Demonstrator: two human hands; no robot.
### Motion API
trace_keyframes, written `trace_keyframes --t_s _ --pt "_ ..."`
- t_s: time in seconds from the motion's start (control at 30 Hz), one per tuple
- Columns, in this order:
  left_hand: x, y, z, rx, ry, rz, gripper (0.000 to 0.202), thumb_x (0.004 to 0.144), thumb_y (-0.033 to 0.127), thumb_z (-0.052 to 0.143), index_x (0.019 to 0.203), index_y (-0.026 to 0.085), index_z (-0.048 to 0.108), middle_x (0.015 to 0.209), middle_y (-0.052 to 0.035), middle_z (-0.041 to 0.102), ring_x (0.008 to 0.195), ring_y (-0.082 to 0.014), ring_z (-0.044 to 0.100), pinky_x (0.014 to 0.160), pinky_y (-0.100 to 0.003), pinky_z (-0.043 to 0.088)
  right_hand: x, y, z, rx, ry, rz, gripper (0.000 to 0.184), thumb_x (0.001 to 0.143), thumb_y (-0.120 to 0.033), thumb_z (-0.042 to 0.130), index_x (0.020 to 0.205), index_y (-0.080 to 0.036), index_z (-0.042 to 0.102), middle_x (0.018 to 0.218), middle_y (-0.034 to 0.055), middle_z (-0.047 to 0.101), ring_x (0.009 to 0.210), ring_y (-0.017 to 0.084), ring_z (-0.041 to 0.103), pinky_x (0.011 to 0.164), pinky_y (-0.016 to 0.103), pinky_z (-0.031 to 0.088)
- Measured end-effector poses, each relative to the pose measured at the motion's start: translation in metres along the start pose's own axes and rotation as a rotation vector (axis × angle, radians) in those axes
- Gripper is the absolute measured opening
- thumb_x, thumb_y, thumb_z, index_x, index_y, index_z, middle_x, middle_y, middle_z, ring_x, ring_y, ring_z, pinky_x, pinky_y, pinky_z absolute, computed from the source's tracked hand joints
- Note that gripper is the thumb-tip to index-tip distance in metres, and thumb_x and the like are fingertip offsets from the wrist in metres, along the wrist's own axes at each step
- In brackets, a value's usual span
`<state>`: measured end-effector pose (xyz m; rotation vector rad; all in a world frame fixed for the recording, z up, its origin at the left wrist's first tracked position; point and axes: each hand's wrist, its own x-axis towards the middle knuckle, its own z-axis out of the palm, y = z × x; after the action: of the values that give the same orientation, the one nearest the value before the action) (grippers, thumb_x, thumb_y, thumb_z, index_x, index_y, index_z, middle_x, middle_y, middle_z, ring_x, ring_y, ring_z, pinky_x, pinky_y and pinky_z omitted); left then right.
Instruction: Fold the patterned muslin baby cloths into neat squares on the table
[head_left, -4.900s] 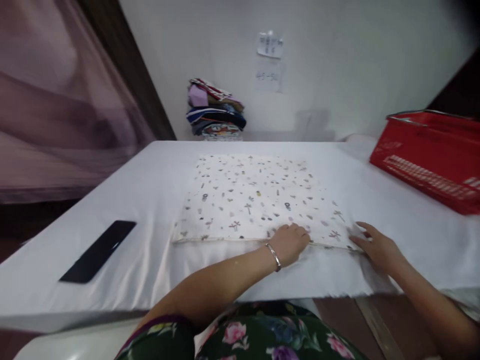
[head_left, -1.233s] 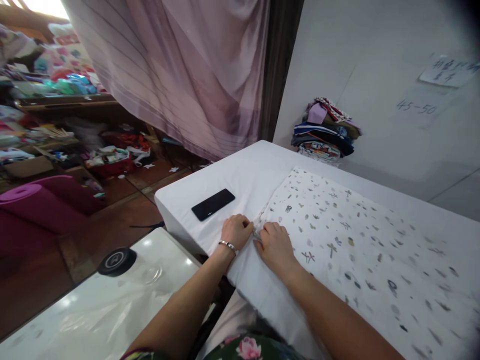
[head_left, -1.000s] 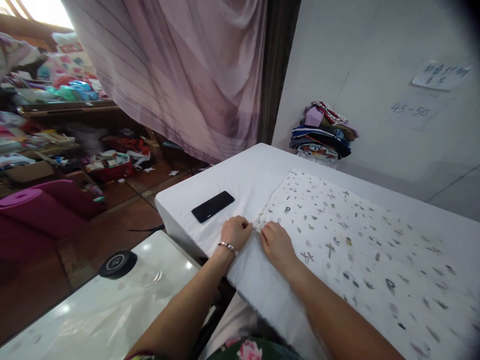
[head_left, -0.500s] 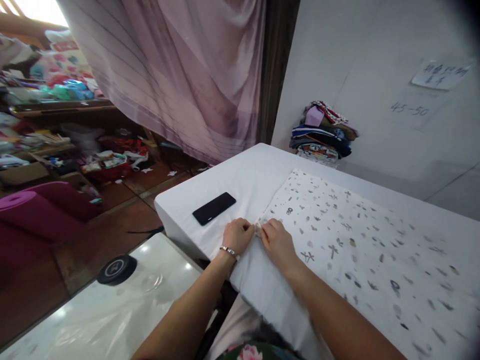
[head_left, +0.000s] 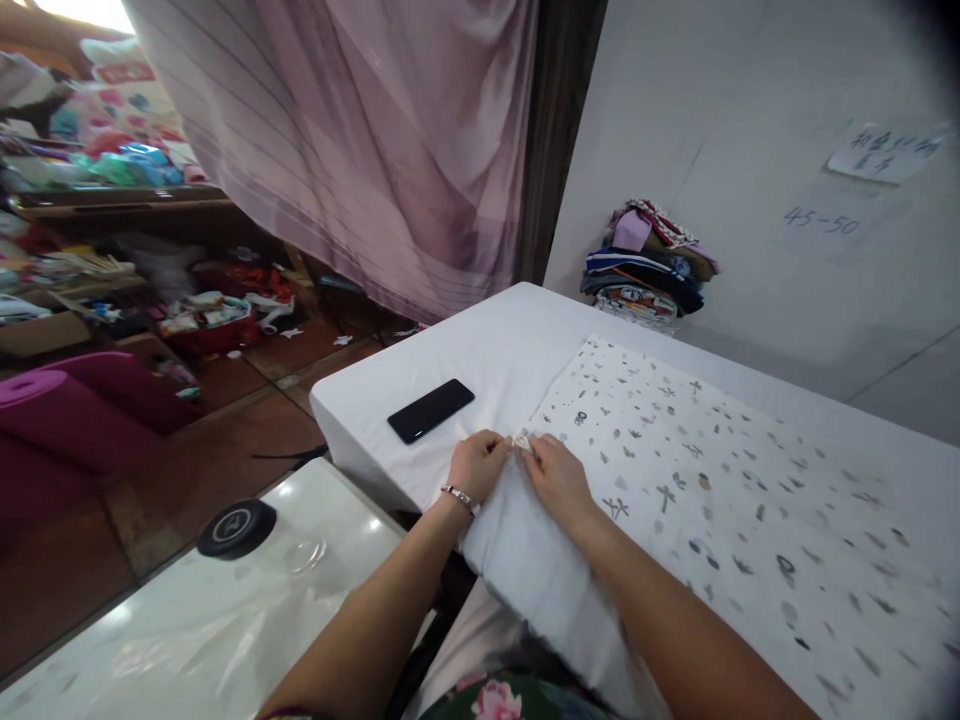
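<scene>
A white cloth printed with small leaf and insect shapes point(head_left: 675, 440) lies spread over the right part of the white-covered table point(head_left: 480, 340). At its near left corner, my left hand point(head_left: 480, 465) and my right hand point(head_left: 553, 475) pinch the gathered edge between thumbs and fingertips, almost touching each other. A bracelet point(head_left: 460, 498) circles my left wrist. Just beyond my left hand a black phone point(head_left: 431, 410) rests flat on the table. The exact fold between my fingertips is too small to make out.
A glossy white surface point(head_left: 300, 590) at lower left holds a round black object point(head_left: 236, 528) and clear plastic. Folded clothes point(head_left: 649, 265) are stacked against the wall. A pink curtain point(head_left: 390, 150) hangs behind. Rolled magenta mats point(head_left: 82, 420) and cluttered shelves stand at left.
Both hands stay at the cloth's corner, with only a slight shift of the fingers and the pinched edge. The camera view has moved a little.
</scene>
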<state>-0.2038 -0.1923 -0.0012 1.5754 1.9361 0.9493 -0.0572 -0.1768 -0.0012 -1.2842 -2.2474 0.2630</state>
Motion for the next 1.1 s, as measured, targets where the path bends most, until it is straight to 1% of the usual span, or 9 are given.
trace_keyframes --t_s 0.1,0.2,0.33,0.47,0.6,0.73,0.9,1.0,1.1 --pt "-0.002 0.001 -0.001 0.058 0.036 0.046 0.024 0.08 0.036 0.048 0.069 0.019 0.063 0.073 -0.0012 0.063 0.072 -0.0142 0.056 0.065 -0.025 0.038 0.002 0.008 -0.004 0.183 0.078 0.087 0.027 0.089 -0.03 0.042 0.064 -0.02 0.042 0.066 -0.0026 0.045 0.063 0.012 0.046 0.059 0.024 0.034" --pt "-0.005 0.005 -0.001 0.216 0.026 0.085 0.024 0.076 0.04 0.056 0.066 0.019 0.061 0.074 -0.0026 0.061 0.077 -0.0169 0.055 0.07 -0.029 0.038 0.002 0.012 -0.008 0.286 0.136 0.103 0.028 0.09 -0.031 0.04 0.064 -0.02 0.039 0.065 -0.0032 0.042 0.061 0.011 0.044 0.057 0.023 0.032" --pt "-0.007 0.01 0.001 0.396 -0.019 0.142 0.026 0.074 0.042 0.057 0.064 0.019 0.059 0.076 -0.0042 0.06 0.08 -0.0196 0.053 0.072 -0.032 0.036 0.0 0.013 -0.014 0.295 0.181 0.078 0.027 0.089 -0.029 0.04 0.064 -0.02 0.038 0.066 -0.0031 0.042 0.061 0.011 0.043 0.057 0.023 0.032" --pt "-0.006 0.011 0.0 0.371 -0.028 0.202 0.018 0.076 0.031 0.054 0.063 0.018 0.056 0.075 -0.0037 0.058 0.078 -0.0172 0.053 0.068 -0.029 0.036 -0.001 0.014 -0.024 0.243 0.201 0.044 0.024 0.089 -0.028 0.04 0.067 -0.02 0.041 0.069 -0.0019 0.045 0.065 0.012 0.045 0.06 0.024 0.033" --pt "-0.003 0.012 -0.006 0.128 0.08 0.057 0.02 0.073 0.033 0.054 0.06 0.018 0.053 0.066 -0.0004 0.057 0.065 -0.0133 0.051 0.058 -0.025 0.036 -0.003 0.014 -0.032 0.155 0.2 0.011 0.021 0.091 -0.028 0.037 0.074 -0.02 0.047 0.074 0.0008 0.05 0.071 0.014 0.048 0.064 0.025 0.035" --pt "-0.004 0.013 -0.004 -0.34 -0.033 -0.171 0.023 0.071 0.037 0.054 0.059 0.018 0.049 0.051 0.0032 0.052 0.047 -0.0093 0.047 0.047 -0.021 0.036 -0.002 0.004 -0.026 0.031 0.133 -0.058 0.02 0.09 -0.025 0.039 0.074 -0.02 0.048 0.077 0.0018 0.053 0.075 0.014 0.049 0.065 0.025 0.035" --pt "-0.009 0.014 0.001 -0.846 -0.097 -0.327 0.031 0.06 0.041 0.066 0.063 0.018 0.046 0.05 0.0057 0.048 0.047 -0.0086 0.051 0.052 -0.023 0.046 0.0 -0.009 -0.012 -0.086 0.032 -0.115 0.019 0.091 -0.025 0.04 0.076 -0.02 0.051 0.08 0.0025 0.055 0.076 0.015 0.05 0.063 0.026 0.035" --pt "-0.012 0.014 0.0 -0.97 -0.126 -0.364 0.036 0.059 0.045 0.069 0.067 0.017 0.048 0.053 0.0041 0.051 0.05 -0.0089 0.053 0.055 -0.024 0.049 0.001 -0.011 -0.007 -0.125 0.011 -0.116 0.019 0.091 -0.026 0.04 0.078 -0.019 0.052 0.082 0.0031 0.056 0.077 0.016 0.05 0.064 0.026 0.035" --pt "-0.013 0.014 0.0 -0.981 -0.142 -0.371 0.041 0.06 0.05 0.069 0.069 0.016 0.047 0.057 0.0017 0.055 0.052 -0.0089 0.055 0.056 -0.023 0.049 0.0 -0.013 -0.004 -0.159 -0.005 -0.128 0.019 0.091 -0.026 0.04 0.079 -0.019 0.054 0.083 0.0043 0.056 0.078 0.017 0.05 0.065 0.027 0.036"
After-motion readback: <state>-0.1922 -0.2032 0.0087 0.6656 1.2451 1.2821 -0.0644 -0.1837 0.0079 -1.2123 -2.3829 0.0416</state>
